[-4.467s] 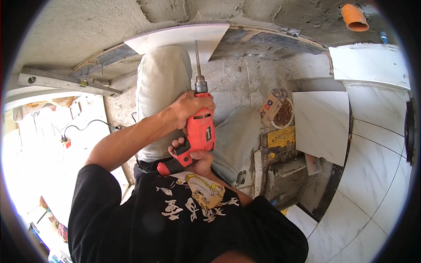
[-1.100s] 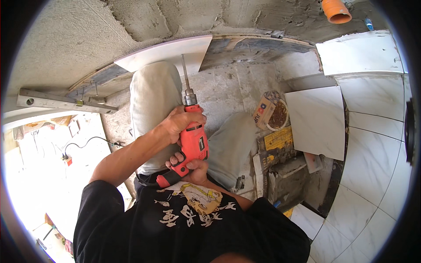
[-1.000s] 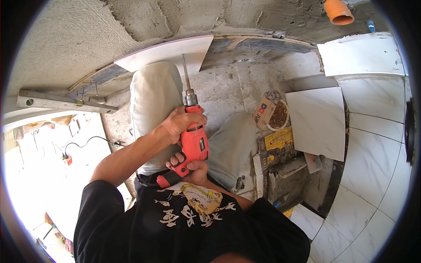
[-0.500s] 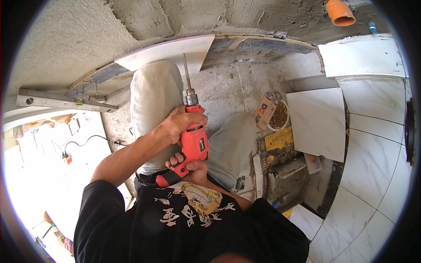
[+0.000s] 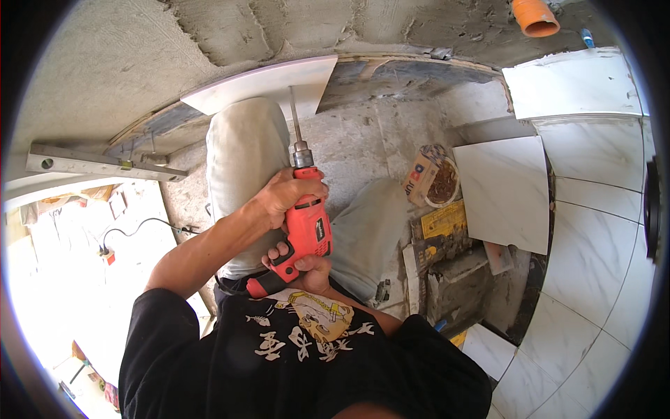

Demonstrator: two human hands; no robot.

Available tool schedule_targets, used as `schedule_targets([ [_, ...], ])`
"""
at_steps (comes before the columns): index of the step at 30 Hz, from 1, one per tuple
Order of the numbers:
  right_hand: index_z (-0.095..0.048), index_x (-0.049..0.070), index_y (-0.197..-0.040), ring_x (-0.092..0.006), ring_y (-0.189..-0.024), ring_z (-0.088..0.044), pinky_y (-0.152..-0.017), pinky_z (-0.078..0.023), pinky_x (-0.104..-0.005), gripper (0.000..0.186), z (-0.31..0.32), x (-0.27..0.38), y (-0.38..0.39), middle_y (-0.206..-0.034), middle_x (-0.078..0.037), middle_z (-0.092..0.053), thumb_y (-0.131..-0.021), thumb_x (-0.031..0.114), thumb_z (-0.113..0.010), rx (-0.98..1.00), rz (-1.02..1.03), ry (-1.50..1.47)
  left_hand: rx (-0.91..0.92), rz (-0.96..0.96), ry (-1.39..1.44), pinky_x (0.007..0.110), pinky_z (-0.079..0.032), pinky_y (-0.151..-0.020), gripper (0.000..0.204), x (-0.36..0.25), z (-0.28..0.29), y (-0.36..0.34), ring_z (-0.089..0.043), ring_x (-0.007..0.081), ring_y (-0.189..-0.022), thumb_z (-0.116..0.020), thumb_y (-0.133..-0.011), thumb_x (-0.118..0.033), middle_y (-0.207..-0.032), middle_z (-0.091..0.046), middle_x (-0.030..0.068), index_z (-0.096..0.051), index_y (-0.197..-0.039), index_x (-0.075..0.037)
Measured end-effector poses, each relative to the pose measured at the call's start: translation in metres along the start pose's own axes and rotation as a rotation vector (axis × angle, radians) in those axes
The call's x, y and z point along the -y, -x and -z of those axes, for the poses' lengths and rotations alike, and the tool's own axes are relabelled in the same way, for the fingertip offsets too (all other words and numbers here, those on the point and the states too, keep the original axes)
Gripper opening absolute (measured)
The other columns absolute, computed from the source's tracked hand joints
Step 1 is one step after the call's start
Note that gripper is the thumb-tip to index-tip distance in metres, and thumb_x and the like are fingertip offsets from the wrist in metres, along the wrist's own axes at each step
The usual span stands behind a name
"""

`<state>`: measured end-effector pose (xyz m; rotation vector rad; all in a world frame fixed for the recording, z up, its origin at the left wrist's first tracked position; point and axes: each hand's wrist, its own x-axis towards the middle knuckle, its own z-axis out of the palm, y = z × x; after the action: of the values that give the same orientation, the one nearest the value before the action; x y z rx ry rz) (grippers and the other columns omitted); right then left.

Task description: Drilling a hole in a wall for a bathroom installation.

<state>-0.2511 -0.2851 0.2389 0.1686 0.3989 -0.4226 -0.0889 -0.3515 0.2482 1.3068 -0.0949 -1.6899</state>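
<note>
Both of my hands grip a red and black corded power drill (image 5: 311, 241). My left hand (image 5: 283, 192) wraps round the front of its body, just behind the metal chuck. My right hand (image 5: 314, 271) is closed round the rear handle, with fingers at the trigger. The long drill bit (image 5: 296, 115) points away from me, and its tip meets the face of a white tile (image 5: 307, 80) leaning along the wall's foot. My left knee (image 5: 248, 133), in pale trousers, is up against that tile; whether it presses on it I cannot tell.
A spirit level (image 5: 98, 164) lies at the left. On the right are an open container of screws (image 5: 443, 185), a loose white tile (image 5: 502, 192), a cement-crusted trough (image 5: 457, 279) and laid marble-look tiles (image 5: 586, 258). An orange pipe (image 5: 536, 19) protrudes at the far right. A cable (image 5: 143, 222) runs left.
The view has shifted very slightly. My hands, the drill and the white tile hold the same positions relative to one another.
</note>
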Motion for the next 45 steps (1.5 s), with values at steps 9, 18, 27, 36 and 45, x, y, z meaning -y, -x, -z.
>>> schedule_targets([
  [9,-0.052,0.001,-0.128,-0.0271,-0.093,-0.061,-0.097,-0.046,-0.0465,0.067,0.000,-0.001,0.002,-0.090,-0.007,-0.062,-0.062,0.010,-0.062,-0.031,0.130,-0.068,0.055,0.013,-0.025,0.038,-0.055,-0.071,0.028,-0.006,-0.008,0.000,-0.065,0.0202,-0.077,-0.077,-0.076,-0.012,-0.092,-0.068,0.0071,-0.064,-0.099,-0.005],
  [18,-0.065,-0.001,-0.101,-0.0292,-0.091,-0.067,-0.086,-0.054,-0.0401,0.039,0.002,-0.014,-0.002,-0.092,-0.014,-0.069,-0.062,0.000,-0.058,0.016,0.112,-0.162,0.080,0.039,0.110,0.042,-0.050,-0.098,0.044,0.003,0.022,-0.002,-0.062,0.0281,-0.108,-0.071,-0.084,-0.009,-0.108,-0.065,0.0120,-0.055,-0.125,-0.005],
  [27,-0.064,-0.001,-0.097,-0.0310,-0.085,-0.065,-0.076,-0.054,-0.0418,0.038,-0.008,-0.017,-0.009,-0.088,-0.015,-0.067,-0.060,0.000,-0.056,0.052,0.091,-0.309,-0.003,0.078,0.018,0.040,-0.053,-0.096,0.032,-0.011,0.004,-0.007,-0.063,0.0274,-0.104,-0.072,-0.088,-0.013,-0.105,-0.067,0.0112,-0.060,-0.117,-0.005],
  [36,-0.061,-0.001,-0.109,-0.0322,-0.101,-0.064,-0.096,-0.049,-0.0433,0.050,0.018,-0.015,-0.005,-0.102,-0.017,-0.067,-0.060,0.004,-0.062,0.048,0.006,-0.155,-0.057,0.098,0.053,0.037,-0.054,-0.087,0.021,-0.002,0.003,-0.004,-0.067,0.0256,-0.094,-0.070,-0.079,-0.003,-0.098,-0.070,0.0126,-0.064,-0.099,-0.001],
  [45,-0.055,0.003,-0.119,-0.0281,-0.095,-0.061,-0.097,-0.045,-0.0450,0.056,0.008,-0.004,0.003,-0.093,-0.008,-0.062,-0.063,0.002,-0.060,0.027,-0.002,-0.190,-0.031,0.048,0.002,0.039,-0.056,-0.084,0.035,-0.006,-0.010,0.004,-0.065,0.0245,-0.097,-0.069,-0.079,-0.004,-0.100,-0.066,0.0127,-0.054,-0.110,-0.002],
])
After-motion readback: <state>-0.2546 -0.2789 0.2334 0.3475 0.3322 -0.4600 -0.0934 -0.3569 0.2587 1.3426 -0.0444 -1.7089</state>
